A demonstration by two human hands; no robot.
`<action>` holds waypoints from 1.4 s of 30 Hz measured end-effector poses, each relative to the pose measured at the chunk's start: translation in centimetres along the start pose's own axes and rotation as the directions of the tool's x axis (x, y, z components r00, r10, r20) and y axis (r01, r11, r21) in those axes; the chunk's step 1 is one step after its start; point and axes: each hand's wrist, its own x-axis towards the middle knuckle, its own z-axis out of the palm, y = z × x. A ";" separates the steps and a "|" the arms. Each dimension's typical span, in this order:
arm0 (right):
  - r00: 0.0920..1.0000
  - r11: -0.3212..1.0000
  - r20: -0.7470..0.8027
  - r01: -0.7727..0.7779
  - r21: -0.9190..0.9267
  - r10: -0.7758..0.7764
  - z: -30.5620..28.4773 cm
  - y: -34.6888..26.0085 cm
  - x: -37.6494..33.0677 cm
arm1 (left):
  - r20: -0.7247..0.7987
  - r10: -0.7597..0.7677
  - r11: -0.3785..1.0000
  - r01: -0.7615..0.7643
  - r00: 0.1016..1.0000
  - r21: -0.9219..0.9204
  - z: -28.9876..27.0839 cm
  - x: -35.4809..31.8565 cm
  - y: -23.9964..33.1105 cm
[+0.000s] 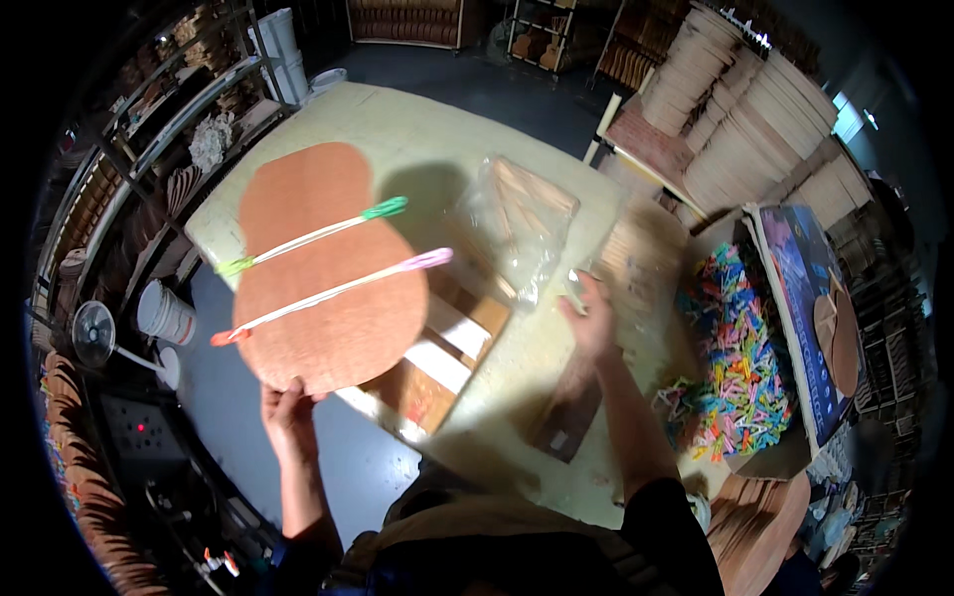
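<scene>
My left hand (288, 405) grips the lower edge of a thin reddish-brown wooden guitar plate (333, 343), held up at the left of the table. Two pale strips (316, 301) cross the plate, one at its waist and one lower. Coloured clothespins clip the strip ends: a green clothespin (386, 208), a yellow-green clothespin (236, 266), a pink clothespin (427, 259) and an orange-red clothespin (230, 338). My right hand (593, 320) hovers over the table with fingers apart, holding nothing visible, beside a clear plastic bag (527, 223) of wooden sticks.
Under the plate lies a wooden board with white strips (442, 358). Another bag of wood pieces (636, 258) and a dark wooden block (566, 412) lie on the pale table (427, 124). A box of many-coloured clothespins (740, 348) stands right; stacked wooden plates (760, 109) rise behind it.
</scene>
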 end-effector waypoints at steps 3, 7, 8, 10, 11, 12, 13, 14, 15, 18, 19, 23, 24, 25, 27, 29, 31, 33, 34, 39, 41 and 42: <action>0.949 0.916 0.305 0.192 -0.353 -0.082 7.3 -4.6 6.4 | -0.053 0.066 0.996 -0.069 0.996 -0.063 -4.2 3.6 0.3; 0.805 0.773 0.589 0.412 -0.482 -0.062 17.1 -4.7 12.4 | -0.090 0.073 0.990 -0.084 0.993 -0.115 -6.3 7.0 -0.1; 0.779 0.739 0.621 0.469 -0.483 -0.088 19.0 -4.5 13.7 | -0.116 0.056 0.991 -0.069 0.992 -0.114 -6.4 7.1 -0.3; 0.714 0.665 0.688 0.578 -0.474 -0.131 22.3 -3.6 16.0 | -0.134 0.049 0.991 -0.066 0.990 -0.120 -6.3 7.9 -0.6; 0.730 0.637 0.674 0.576 -0.512 -0.118 23.5 -2.4 16.7 | -0.139 0.035 0.993 -0.050 0.990 -0.107 -6.4 8.0 -0.7; 0.745 0.609 0.658 0.572 -0.550 -0.105 24.1 -0.8 17.7 | -0.154 0.028 0.993 -0.045 0.988 -0.108 -6.6 8.5 -1.4; 0.757 0.587 0.648 0.565 -0.580 -0.088 24.5 0.3 18.1 | -0.173 0.013 0.995 -0.031 0.985 -0.098 -7.1 8.9 -1.8; 0.771 0.661 0.637 0.473 -0.583 0.010 24.3 1.7 18.6 | -0.189 -0.002 0.996 -0.016 0.982 -0.089 -7.5 9.3 -2.2; 0.771 0.721 0.627 0.370 -0.585 0.114 23.5 2.8 18.8 | -0.195 -0.002 0.997 -0.014 0.981 -0.077 -7.8 9.6 -2.5; 0.811 0.763 0.566 0.456 -0.459 -0.144 21.7 10.6 16.9 | -0.241 0.001 0.998 -0.015 0.971 -0.059 -7.3 10.8 -3.2; 0.802 0.792 0.577 0.448 -0.415 -0.152 20.0 11.1 16.2 | -0.239 -0.010 0.998 -0.006 0.971 -0.067 -7.4 11.0 -3.5; 0.709 0.759 0.698 0.507 -0.409 -0.097 13.2 15.3 15.1 | -0.196 -0.056 0.995 0.037 0.979 -0.097 -6.8 13.0 -4.8; 0.749 0.714 0.662 0.475 -0.514 -0.022 12.4 15.2 14.2 | -0.188 -0.060 0.995 0.043 0.980 -0.095 -6.4 13.4 -5.0; 0.788 0.660 0.614 0.438 -0.610 0.044 11.7 12.7 13.7 | -0.180 -0.058 0.995 0.042 0.982 -0.091 -5.9 13.8 -4.9; 0.839 0.671 0.543 0.382 -0.635 0.036 11.9 9.3 13.2 | -0.154 -0.059 0.995 0.045 0.986 -0.089 -4.5 14.9 -4.6; 0.863 0.807 0.496 0.362 -0.467 -0.100 14.7 6.7 12.5 | -0.151 -0.039 0.997 0.028 0.988 -0.075 -2.7 16.1 -4.4; 0.638 0.911 0.757 0.215 -0.351 0.141 17.3 -0.7 12.3 | -0.111 -0.051 0.994 0.040 0.992 -0.103 -2.1 17.2 -4.5; 0.514 0.931 0.858 0.322 -0.173 -0.018 20.3 0.7 9.8 | -0.057 -0.056 0.990 0.048 0.997 -0.135 -1.3 18.3 -4.8; 0.511 0.914 0.860 0.349 -0.207 0.000 20.7 0.3 9.8 | -0.055 -0.076 0.987 0.068 0.996 -0.147 -0.6 18.5 -4.6; 0.549 0.865 0.833 0.383 -0.324 0.070 20.2 -1.1 9.3 | -0.011 -0.084 0.978 0.080 0.996 -0.191 1.9 19.9 -5.1; 0.597 0.861 0.792 0.327 -0.390 0.132 19.3 -1.2 9.2 | 0.019 -0.087 0.976 0.089 0.996 -0.198 2.5 20.9 -7.0; 0.629 0.870 0.756 0.257 -0.422 0.181 18.4 -1.5 9.4 | 0.100 -0.068 0.972 0.088 0.993 -0.216 3.0 21.8 -8.0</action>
